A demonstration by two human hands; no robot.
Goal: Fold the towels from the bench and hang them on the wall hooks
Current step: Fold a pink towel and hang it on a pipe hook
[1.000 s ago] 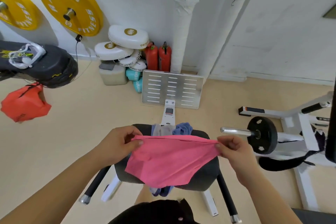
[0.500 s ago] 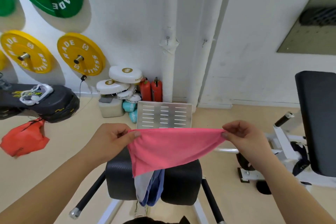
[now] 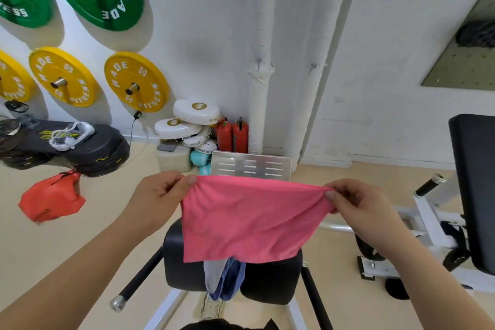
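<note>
A pink towel (image 3: 249, 220) hangs folded in the air above the black padded bench (image 3: 270, 280). My left hand (image 3: 158, 195) pinches its upper left corner and my right hand (image 3: 356, 203) pinches its upper right corner, so the top edge is stretched between them. A grey towel (image 3: 213, 273) and a blue towel (image 3: 231, 280) hang over the bench below the pink one, partly hidden by it. Two small metal hooks, the left hook (image 3: 258, 61) and the right hook (image 3: 312, 66), stick out of the white wall straight ahead.
Green and yellow weight plates (image 3: 136, 80) hang on the wall at left. White pads (image 3: 197, 112), two red canisters (image 3: 232, 134) and a slotted metal footplate (image 3: 250, 165) stand by the wall. A black pad (image 3: 80, 144) with an orange bag (image 3: 52, 199) is at left, another black bench (image 3: 474, 187) at right.
Both hands have lifted the pink towel off the bench and hold it higher. The view has tilted up toward the wall, so the hooks and green plates now show.
</note>
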